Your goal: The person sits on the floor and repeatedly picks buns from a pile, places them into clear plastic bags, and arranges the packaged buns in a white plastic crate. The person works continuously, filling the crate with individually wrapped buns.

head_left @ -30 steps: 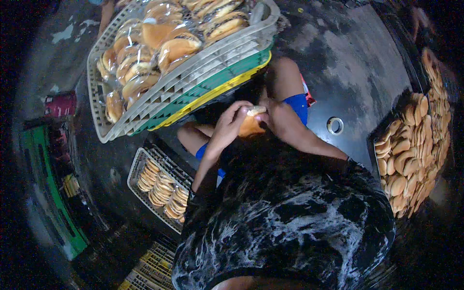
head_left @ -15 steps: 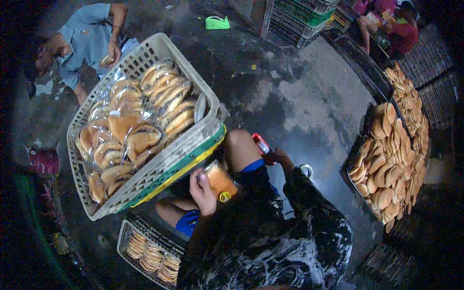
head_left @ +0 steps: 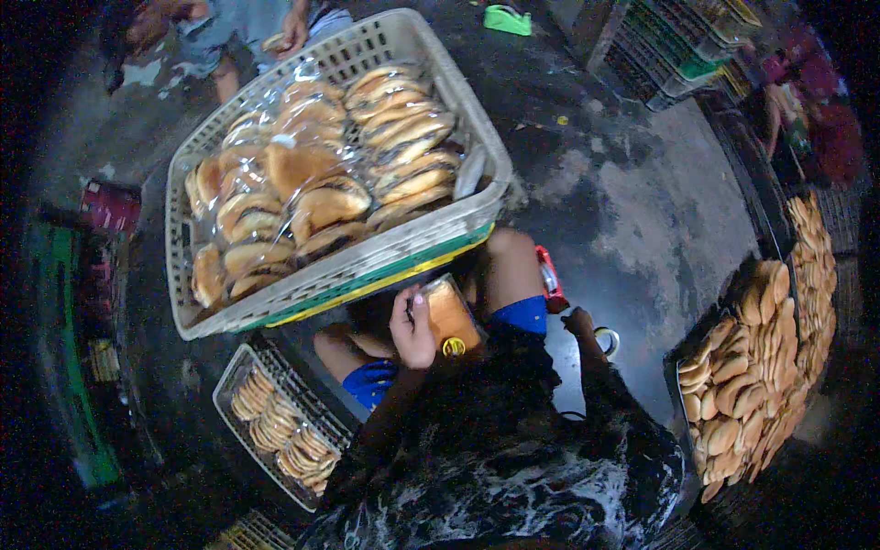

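Observation:
My left hand [head_left: 412, 332] is closed on the edge of a clear bag of bread [head_left: 451, 316], golden brown with a round yellow mark at its lower end. The bag lies over my lap, between my knees. To the right, my right hand [head_left: 577, 321] is low beside a red tape dispenser [head_left: 550, 280], a little apart from it; its fingers are too dark to make out. In front of me stands a pale plastic crate [head_left: 188, 307], stacked on green and yellow ones, holding several clear bags of filled round breads [head_left: 325, 197].
Lower left, another crate [head_left: 225, 390] holds rows of breads. At the right, trays carry heaped loose breads [head_left: 747, 367]. A roll of tape [head_left: 607, 342] lies by my right wrist. A green dispenser [head_left: 507, 20] is on the floor. Two people sit beyond, upper left and upper right.
My view has shifted, so the scene sits farther right and the big crate higher. My right hand has drawn back from the red tape dispenser. My left hand keeps hold of the bag.

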`<state>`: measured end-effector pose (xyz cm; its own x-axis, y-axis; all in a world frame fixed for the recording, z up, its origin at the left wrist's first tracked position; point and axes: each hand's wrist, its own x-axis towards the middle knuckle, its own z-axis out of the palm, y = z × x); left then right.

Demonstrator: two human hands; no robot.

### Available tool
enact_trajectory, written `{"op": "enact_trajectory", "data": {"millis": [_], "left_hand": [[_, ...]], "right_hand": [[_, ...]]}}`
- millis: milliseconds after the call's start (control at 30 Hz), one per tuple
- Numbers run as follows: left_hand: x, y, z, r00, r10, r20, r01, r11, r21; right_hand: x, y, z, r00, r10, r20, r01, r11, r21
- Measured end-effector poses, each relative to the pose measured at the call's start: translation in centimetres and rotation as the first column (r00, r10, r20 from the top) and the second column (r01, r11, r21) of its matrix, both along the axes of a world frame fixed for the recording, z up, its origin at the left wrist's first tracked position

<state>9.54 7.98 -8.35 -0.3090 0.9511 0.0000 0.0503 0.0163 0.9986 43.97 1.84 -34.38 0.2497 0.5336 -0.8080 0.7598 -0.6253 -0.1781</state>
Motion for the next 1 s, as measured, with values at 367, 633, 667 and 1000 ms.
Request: {"op": "enact_trajectory", "data": {"millis": [367,633,667,1000], "left_hand": [[-0.3,-0.1,2.0,0.894,0.008,-0.449,0.167,0.923,0.348],[-3.6,-1.2,4.2,0.867,0.100,-0.489,0.299,0.680,0.669],[-3.4,-1.7,4.4,0.895,0.063,-0.441,0.273,0.705,0.654],[-6.0,3.2,10.8,0.925,0.271,-0.265,-0.083,0.828,0.554]], "right_hand": [[-12.1,8.4,28.8,0.531,0.331,-0.780,0.185,0.853,0.487],[-22.5,13.3,34.0,0.430,0.527,-0.733,-0.277,0.850,0.448],[-22.7,13.3,31.4,0.460,0.664,-0.590,-0.397,0.748,0.532],[-25.4,7.4,34.1,0.753,0.560,-0.345,0.142,0.374,0.916]]}}
